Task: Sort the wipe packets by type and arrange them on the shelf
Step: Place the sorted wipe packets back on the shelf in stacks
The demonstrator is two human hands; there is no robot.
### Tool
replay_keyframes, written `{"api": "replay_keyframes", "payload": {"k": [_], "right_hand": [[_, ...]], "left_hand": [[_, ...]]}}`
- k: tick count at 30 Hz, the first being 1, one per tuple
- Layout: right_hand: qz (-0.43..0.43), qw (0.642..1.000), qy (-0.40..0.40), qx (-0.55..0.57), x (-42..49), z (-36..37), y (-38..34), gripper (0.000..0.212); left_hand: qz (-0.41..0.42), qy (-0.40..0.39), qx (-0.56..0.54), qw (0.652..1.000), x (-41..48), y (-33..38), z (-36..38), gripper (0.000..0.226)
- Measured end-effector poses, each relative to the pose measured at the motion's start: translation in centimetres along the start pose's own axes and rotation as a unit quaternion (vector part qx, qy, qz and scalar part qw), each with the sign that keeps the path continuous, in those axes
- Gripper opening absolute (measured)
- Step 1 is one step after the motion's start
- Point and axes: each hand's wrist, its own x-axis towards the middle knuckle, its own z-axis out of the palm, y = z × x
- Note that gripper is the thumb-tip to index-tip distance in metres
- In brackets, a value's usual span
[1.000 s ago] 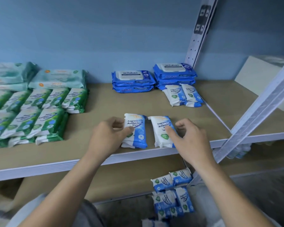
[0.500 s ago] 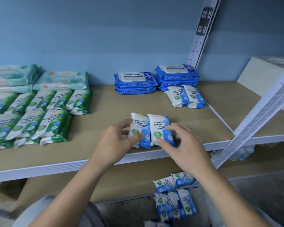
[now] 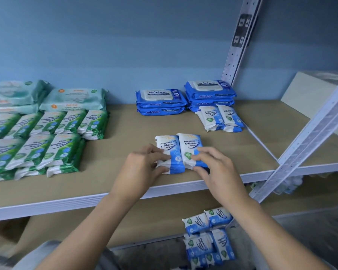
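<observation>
Two small blue-and-white antibacterial wipe packets lie side by side near the front of the brown shelf point(image 3: 115, 168). My left hand point(image 3: 142, 168) grips the left packet point(image 3: 169, 151) with thumb under its near end. My right hand point(image 3: 213, 168) grips the right packet point(image 3: 189, 147) the same way. The two packets touch along their long edges. More of the same blue-and-white packets point(image 3: 220, 117) sit at the back right, in front of dark blue antabax packs point(image 3: 161, 101) and a second stack of them point(image 3: 210, 92).
Green pine wipe packets point(image 3: 47, 145) fill the shelf's left side, with pale teal packs point(image 3: 74, 99) behind them. Several blue-and-white packets point(image 3: 209, 238) lie below the shelf. A white slanted metal upright point(image 3: 308, 139) crosses at the right, and a white box point(image 3: 308, 94) stands beyond it.
Both hands have pushed the two packets together and slightly further back on the shelf; a second ago a gap lay between them, now they touch.
</observation>
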Motion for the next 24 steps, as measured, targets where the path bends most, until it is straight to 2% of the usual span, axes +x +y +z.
{"api": "replay_keyframes", "payload": {"k": [10, 24], "right_hand": [[-0.052, 0.986, 0.028, -0.156, 6.4, 1.1, 4.3, 0.031], [-0.020, 0.977, -0.006, -0.213, 13.8, 3.0, 7.8, 0.017]], "left_hand": [[0.011, 0.035, -0.008, 0.999, 6.1, -1.8, 3.6, 0.030], [0.026, 0.041, 0.080, 0.996, 14.3, -3.6, 6.6, 0.027]]}}
